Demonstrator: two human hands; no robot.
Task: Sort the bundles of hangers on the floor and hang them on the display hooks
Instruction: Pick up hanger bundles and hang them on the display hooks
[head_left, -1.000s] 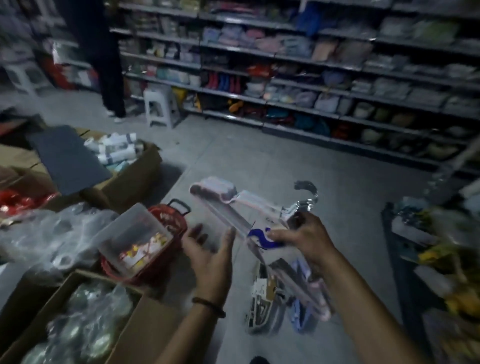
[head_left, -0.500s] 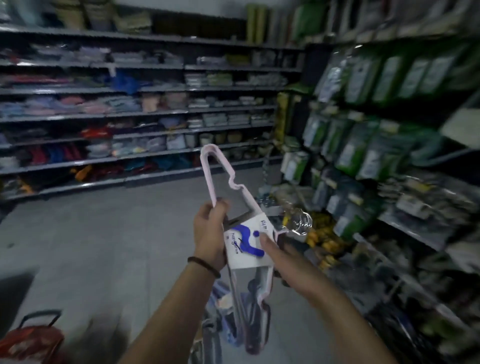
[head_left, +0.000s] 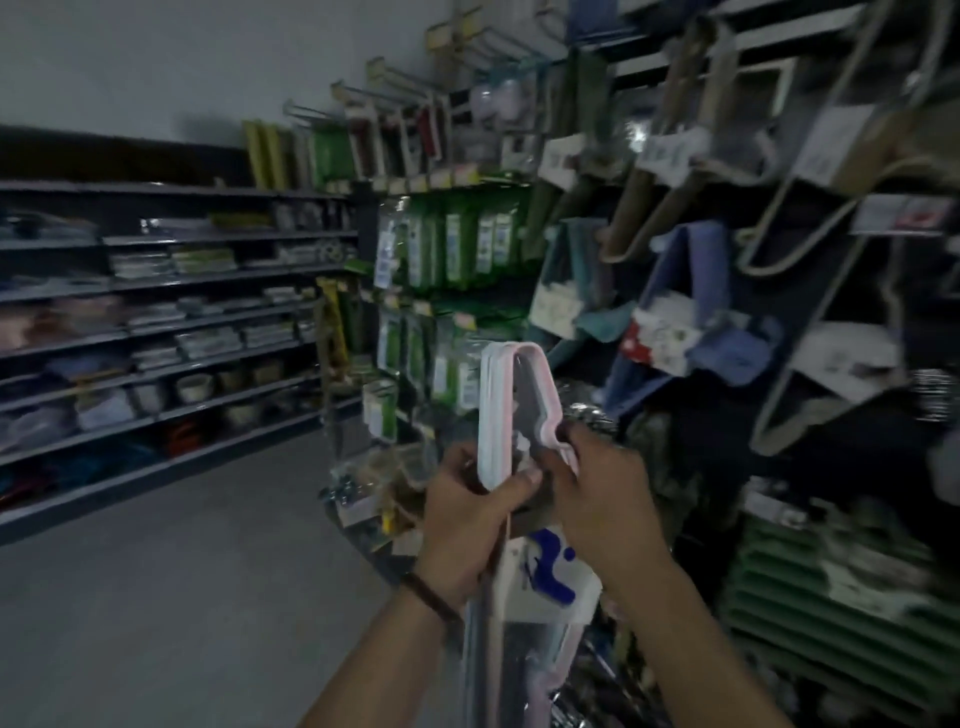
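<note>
I hold a bundle of pale pink and white hangers (head_left: 511, 395) upright at chest height, one end pointing up. A white card label with a blue mark (head_left: 550, 577) wraps its middle, and clear plastic hangs below. My left hand (head_left: 467, 519) grips the bundle from the left, thumb across it. My right hand (head_left: 597, 493) grips it from the right, near the metal hooks, which are hidden. Display hooks (head_left: 363, 93) jut out at the top of the rack ahead. Bundles of beige and blue hangers (head_left: 691, 291) hang on the rack at right.
The display rack with green packets (head_left: 457, 244) stands straight ahead and to the right. Long shelves of folded goods (head_left: 171, 312) run along the left. Grey floor (head_left: 156, 597) lies open at the lower left. Green stacked items (head_left: 831, 597) sit low on the right.
The view has swung from the floor and boxes up to the display rack. The bundle went from lying flat in my hands to upright, and both hands now grip it higher and closer to the rack.
</note>
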